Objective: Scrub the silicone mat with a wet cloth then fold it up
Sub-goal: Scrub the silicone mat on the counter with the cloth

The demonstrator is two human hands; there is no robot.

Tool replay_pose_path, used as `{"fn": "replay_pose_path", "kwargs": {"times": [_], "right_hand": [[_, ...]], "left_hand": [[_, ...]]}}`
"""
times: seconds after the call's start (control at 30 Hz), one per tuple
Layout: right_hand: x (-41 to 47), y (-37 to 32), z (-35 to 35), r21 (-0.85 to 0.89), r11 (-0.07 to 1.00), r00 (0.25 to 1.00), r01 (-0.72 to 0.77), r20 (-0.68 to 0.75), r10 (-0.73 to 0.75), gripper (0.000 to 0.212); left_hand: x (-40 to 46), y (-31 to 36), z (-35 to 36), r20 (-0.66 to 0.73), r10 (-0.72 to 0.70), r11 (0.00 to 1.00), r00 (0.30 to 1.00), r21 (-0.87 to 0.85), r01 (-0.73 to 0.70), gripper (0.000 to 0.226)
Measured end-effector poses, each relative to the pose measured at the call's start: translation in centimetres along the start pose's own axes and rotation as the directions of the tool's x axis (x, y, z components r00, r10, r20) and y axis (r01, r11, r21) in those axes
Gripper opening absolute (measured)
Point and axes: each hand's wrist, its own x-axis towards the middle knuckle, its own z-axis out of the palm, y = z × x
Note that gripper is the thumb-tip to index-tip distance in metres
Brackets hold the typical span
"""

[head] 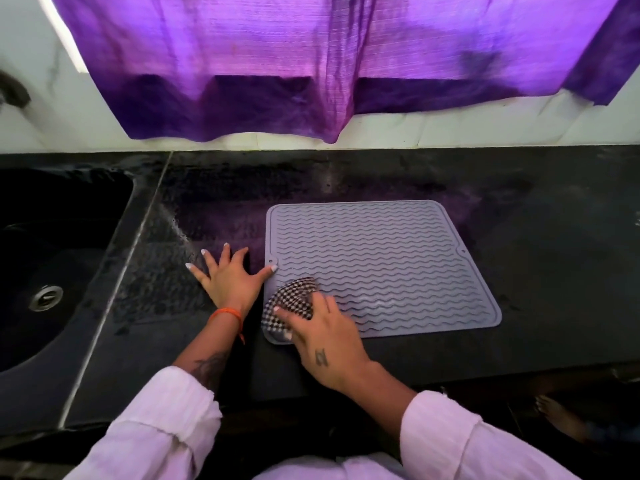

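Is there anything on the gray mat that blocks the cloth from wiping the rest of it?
Nothing visible does. The right hand presses the checkered cloth on the mat's near left corner; the rest lies bare. The left hand rests flat beside it, thumb touching the edge.

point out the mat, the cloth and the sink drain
mat (381, 265), head view, middle of its wavy ribbed surface
cloth (294, 296), head view, checked fabric showing beyond the fingers, on the mat's near left corner
sink drain (46, 298), head view, centre of the metal ring
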Motion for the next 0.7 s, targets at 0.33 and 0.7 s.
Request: {"fn": "replay_pose_path", "kwargs": {"times": [0.33, 0.7], "right_hand": [[2.1, 0.0, -0.2, 0.112, 0.982, 0.984, 0.15, 0.076, -0.159, 0.04], [6.4, 2.3, 0.3, 0.179, 0.972, 0.989, 0.15, -0.015, -0.15, 0.041]], "left_hand": [[-0.1, -0.1, -0.7, -0.036, -0.046, 0.999, 0.998, -0.014, 0.045, 0.086], [-0.7, -0.9, -0.6, -0.097, -0.121, 0.987, 0.988, -0.114, 0.11, 0.054]]}}
